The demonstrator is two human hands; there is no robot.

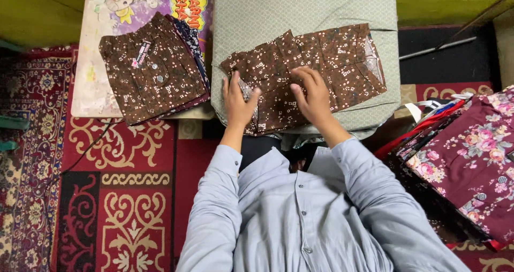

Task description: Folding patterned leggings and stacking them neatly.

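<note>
Left hand: I see my left hand (238, 102) lying flat on the brown dotted cloth (316, 71). The fingers are open and a little spread. It presses on the left end of the cloth and grips nothing.

Right hand: My right hand (313, 94) is flat on the same cloth, near the middle. The fingers are bent a bit and point up and to the left. I cannot tell if they pinch a fold or only press down.

Brown dotted cloth: It lies on the grey-green padded board (300, 7), right in front of me. It is partly folded, with its right end spread out flat toward the right edge of the board.

Folded pile: I see a stack of folded brown dotted clothes (152, 68) to the left. It sits on a small table with a cartoon picture top (96, 84), just beside the padded board. A small tag shows on the top piece.

Flower cloth: A dark red cloth with pink flowers (471, 159) is heaped on my right, well apart from my hands.

Floor: A red carpet with cream swirls (123, 197) lies under it all.

Me: I wear a light blue shirt with buttons (300, 218).
</note>
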